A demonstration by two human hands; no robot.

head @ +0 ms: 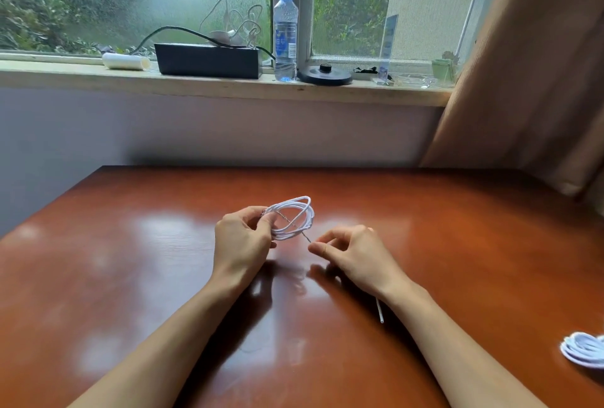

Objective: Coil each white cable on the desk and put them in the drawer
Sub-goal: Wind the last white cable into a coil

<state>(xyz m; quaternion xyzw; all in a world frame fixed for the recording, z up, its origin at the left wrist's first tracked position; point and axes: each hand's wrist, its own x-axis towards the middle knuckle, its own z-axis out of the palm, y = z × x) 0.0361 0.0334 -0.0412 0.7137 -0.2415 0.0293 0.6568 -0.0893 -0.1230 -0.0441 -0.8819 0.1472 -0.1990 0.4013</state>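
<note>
A white cable (295, 216) is wound into a small coil above the middle of the red-brown desk (130, 260). My left hand (240, 242) grips the coil at its left side. A thin twisted tie runs across the coil to my right hand (351, 252), which pinches its end just right of the coil. A short white cable end (380, 312) sticks out below my right wrist. A second coiled white cable (585, 349) lies at the desk's right edge. No drawer is in view.
The windowsill behind the desk holds a black box (207, 61) with tangled cords, a water bottle (285, 34), a white roll (125, 61) and a black disc (325, 74). A brown curtain (529, 64) hangs at the right.
</note>
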